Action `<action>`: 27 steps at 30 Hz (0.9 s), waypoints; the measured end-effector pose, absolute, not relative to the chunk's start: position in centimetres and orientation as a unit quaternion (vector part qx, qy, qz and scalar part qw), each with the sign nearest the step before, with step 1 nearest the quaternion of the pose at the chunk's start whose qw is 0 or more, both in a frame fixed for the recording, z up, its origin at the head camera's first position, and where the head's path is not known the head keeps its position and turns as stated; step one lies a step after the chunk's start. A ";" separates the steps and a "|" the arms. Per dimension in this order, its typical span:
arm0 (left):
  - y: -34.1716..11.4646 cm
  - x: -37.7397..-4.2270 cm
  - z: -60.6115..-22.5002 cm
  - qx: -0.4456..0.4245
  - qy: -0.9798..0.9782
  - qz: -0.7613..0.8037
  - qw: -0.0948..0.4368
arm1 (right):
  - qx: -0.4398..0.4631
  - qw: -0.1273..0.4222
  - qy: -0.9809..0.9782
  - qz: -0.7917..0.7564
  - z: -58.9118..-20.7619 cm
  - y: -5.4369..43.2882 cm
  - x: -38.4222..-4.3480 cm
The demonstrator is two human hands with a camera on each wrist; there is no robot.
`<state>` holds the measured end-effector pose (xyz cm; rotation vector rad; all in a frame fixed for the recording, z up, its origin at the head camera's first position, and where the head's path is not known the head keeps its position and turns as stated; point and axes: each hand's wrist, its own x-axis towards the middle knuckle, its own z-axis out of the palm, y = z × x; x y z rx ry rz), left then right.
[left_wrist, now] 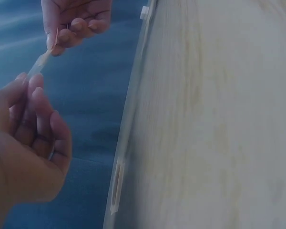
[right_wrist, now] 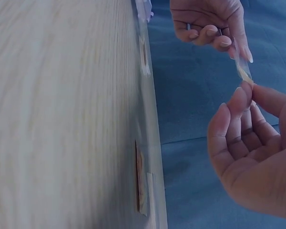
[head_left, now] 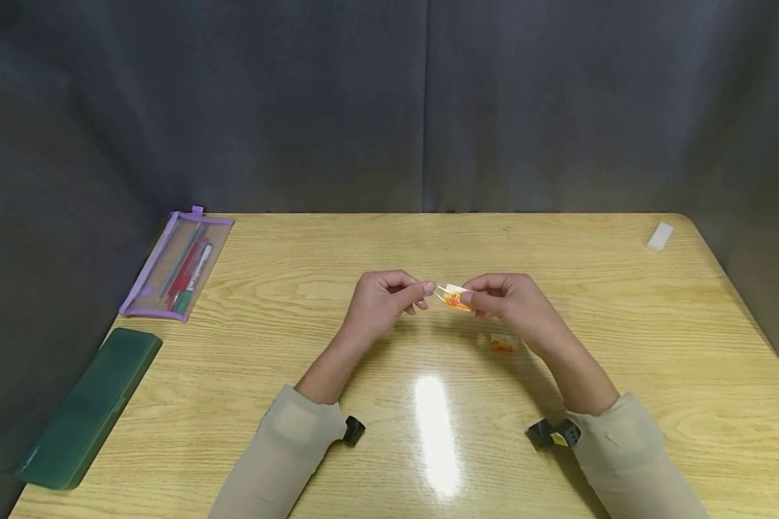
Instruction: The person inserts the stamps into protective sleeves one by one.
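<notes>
This looks like a desk-like booth, screened off from its surroundings: dark curtain [head_left: 285, 108] hangs behind the wood-grain table [head_left: 266, 404] and along its left and right sides. The pouch [head_left: 148, 263] of pens [head_left: 186, 272] and the green case [head_left: 92, 409] give it a study or office air, while the black gadgets [head_left: 353, 430] at the wrists suggest a recording setup; the kind of building cannot be told.

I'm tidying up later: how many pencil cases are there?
2: a closed green case at the left edge of the table, and a see-through, purple-edged pouch just beyond it.
</notes>
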<state>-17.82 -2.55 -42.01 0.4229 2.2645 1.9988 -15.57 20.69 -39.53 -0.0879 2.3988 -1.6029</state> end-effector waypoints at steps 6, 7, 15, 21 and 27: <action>-2.4 -17.7 -42.0 0.144 0.742 0.652 0.066 | -0.036 0.124 0.825 -0.550 -39.6 20.7 -15.5; -2.3 -17.7 -42.0 0.142 0.740 0.654 0.069 | -0.036 0.123 0.825 -0.550 -39.6 20.7 -15.5; -2.0 -17.5 -41.6 0.134 0.725 0.668 0.101 | -0.032 0.116 0.816 -0.566 -39.7 20.6 -15.6; -2.0 -17.5 -41.5 0.116 0.721 0.676 0.105 | -0.025 0.101 0.818 -0.566 -39.7 21.0 -15.7; -2.2 -17.5 -41.6 0.122 0.718 0.676 0.112 | -0.024 0.104 0.822 -0.559 -39.4 21.0 -15.6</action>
